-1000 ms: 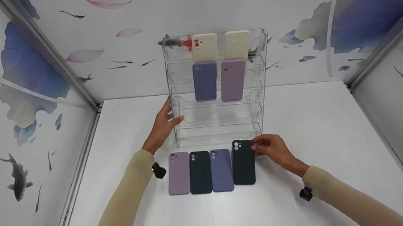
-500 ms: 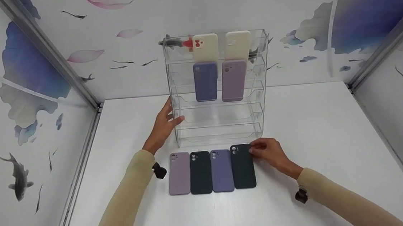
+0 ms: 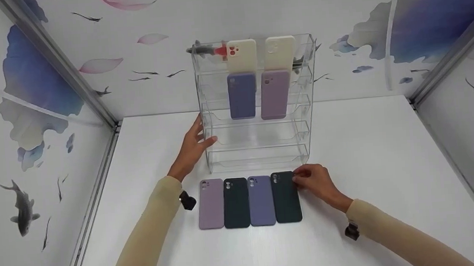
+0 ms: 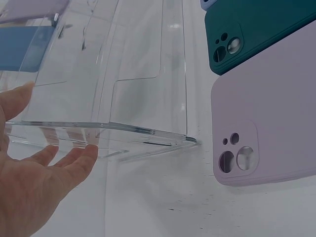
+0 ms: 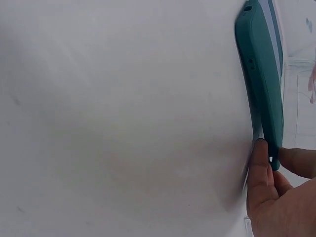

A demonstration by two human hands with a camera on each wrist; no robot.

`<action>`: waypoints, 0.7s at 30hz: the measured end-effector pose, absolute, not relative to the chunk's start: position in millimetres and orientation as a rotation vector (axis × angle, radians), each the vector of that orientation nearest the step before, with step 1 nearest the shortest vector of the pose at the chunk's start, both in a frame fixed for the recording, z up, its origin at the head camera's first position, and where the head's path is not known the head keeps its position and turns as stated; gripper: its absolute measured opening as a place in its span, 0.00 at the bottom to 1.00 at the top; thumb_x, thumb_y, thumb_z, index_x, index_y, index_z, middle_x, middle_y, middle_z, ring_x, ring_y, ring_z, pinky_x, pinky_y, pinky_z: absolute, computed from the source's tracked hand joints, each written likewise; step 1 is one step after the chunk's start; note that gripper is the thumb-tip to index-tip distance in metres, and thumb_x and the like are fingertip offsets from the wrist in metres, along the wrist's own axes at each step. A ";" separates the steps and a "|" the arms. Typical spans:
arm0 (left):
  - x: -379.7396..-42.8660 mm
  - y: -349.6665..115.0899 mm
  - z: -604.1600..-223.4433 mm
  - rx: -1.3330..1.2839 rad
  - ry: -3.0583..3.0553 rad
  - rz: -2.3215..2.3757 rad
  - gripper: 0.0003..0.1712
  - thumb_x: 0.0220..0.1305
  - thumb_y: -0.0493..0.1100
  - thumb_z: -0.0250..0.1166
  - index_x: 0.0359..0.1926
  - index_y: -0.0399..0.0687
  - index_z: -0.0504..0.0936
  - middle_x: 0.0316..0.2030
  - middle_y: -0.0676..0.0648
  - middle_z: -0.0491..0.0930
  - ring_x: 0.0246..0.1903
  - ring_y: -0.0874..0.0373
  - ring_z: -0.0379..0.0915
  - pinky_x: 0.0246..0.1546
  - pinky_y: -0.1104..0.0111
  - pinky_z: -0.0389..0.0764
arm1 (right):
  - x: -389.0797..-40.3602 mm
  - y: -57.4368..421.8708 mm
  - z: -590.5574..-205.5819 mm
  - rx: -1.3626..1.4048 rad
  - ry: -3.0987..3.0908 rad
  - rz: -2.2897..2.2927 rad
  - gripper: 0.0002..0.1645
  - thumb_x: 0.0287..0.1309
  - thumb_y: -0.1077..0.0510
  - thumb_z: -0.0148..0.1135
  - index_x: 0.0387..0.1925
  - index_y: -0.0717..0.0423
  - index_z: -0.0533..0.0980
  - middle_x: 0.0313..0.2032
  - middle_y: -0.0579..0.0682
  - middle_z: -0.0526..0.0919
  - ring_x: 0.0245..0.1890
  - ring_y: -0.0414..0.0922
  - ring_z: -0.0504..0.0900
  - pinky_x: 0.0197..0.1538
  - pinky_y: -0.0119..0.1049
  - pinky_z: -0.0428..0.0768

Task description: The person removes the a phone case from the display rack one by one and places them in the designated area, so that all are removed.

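On the white table lies a row of phone cases: a pale purple case (image 3: 211, 204), a dark green case (image 3: 235, 203), a blue-purple case (image 3: 262, 201) and a second dark green case (image 3: 286, 197) at the right end. My right hand (image 3: 318, 185) pinches the upper right corner of that end case; in the right wrist view, thumb and fingers lie on either side of the green case (image 5: 261, 74). My left hand (image 3: 189, 148) holds the left side of a clear acrylic display rack (image 3: 256, 153), thumb at the front, fingers (image 4: 79, 160) against the outer side panel.
On the rack's upper tiers stand two cream cases (image 3: 243, 56), a blue case (image 3: 241, 96) and a purple case (image 3: 275, 95). Patterned walls (image 3: 252, 9) close in the white table (image 3: 368, 139) at the back and both sides.
My right hand has brought the end dark green case down toward me and flatter, level with the row. My left hand and the rack have not moved.
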State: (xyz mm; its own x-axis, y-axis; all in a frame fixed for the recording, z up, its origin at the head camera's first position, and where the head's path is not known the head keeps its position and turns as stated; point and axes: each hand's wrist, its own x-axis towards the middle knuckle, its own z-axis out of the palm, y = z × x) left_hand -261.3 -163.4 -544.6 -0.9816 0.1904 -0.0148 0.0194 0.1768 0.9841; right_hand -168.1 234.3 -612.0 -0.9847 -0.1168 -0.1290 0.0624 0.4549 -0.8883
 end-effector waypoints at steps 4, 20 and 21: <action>-261.4 -163.3 -545.2 0.188 2.306 1.913 0.56 0.78 0.45 0.71 0.91 0.66 0.45 0.87 0.40 0.53 0.80 0.37 0.62 0.78 0.40 0.67 | -168.6 233.6 -608.9 -0.066 2.552 -1.509 0.11 0.68 0.69 0.70 0.50 0.71 0.87 0.39 0.59 0.90 0.35 0.49 0.90 0.39 0.36 0.91; -262.3 -162.4 -543.7 0.156 2.291 1.916 0.56 0.78 0.42 0.71 0.91 0.66 0.44 0.86 0.39 0.55 0.79 0.39 0.64 0.77 0.42 0.69 | -186.9 248.6 -568.8 -0.293 2.620 -1.569 0.15 0.73 0.65 0.71 0.57 0.69 0.85 0.46 0.59 0.90 0.44 0.58 0.92 0.46 0.29 0.89; -262.2 -162.3 -543.7 0.157 2.291 1.919 0.56 0.78 0.41 0.70 0.91 0.66 0.44 0.86 0.39 0.55 0.78 0.38 0.64 0.77 0.42 0.69 | -188.6 249.9 -565.4 -0.304 2.632 -1.570 0.15 0.73 0.65 0.72 0.57 0.68 0.85 0.46 0.58 0.91 0.44 0.57 0.92 0.46 0.28 0.88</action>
